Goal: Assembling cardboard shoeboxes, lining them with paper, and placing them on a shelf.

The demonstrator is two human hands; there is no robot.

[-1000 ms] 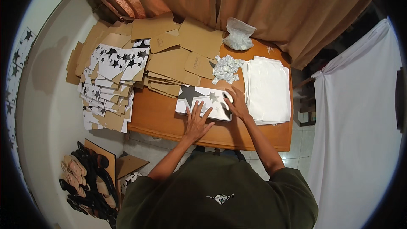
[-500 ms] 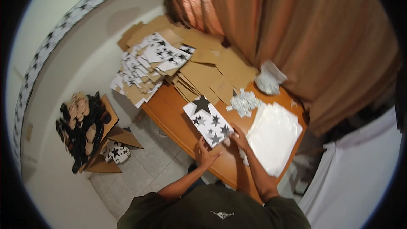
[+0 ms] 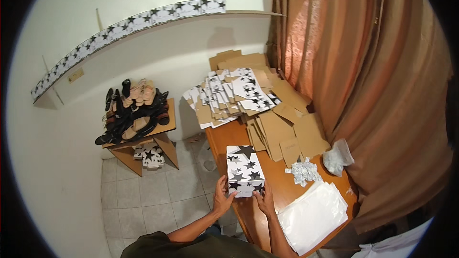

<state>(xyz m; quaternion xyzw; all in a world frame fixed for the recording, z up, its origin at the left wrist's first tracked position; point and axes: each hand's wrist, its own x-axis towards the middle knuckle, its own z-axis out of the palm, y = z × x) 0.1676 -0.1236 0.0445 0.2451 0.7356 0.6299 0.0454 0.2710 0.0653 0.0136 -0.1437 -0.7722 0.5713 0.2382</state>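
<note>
A closed white shoebox (image 3: 245, 166) printed with black and grey stars is between my two hands, over the near left side of the wooden table. My left hand (image 3: 222, 198) grips its left near corner, thumb on the near end. On the opposite corner my right hand (image 3: 264, 201) holds the box the same way. A label-like patch shows on the box's near end, between my thumbs. The box's underside is hidden, so I cannot tell whether it touches the table.
Flat brown cardboard pieces (image 3: 272, 134) and star-printed flattened boxes (image 3: 224, 93) pile up at the back of the table (image 3: 229, 137). White sheets (image 3: 313, 217), small packets (image 3: 304, 171) and a plastic bag (image 3: 338, 156) lie right. Shoes (image 3: 136, 114) crowd a small stand; star-printed boxes line a wall shelf (image 3: 253, 13).
My view has swung up and left, bringing the wall shelf fully in. The box has turned so its near end faces me; both hands still hold it.
</note>
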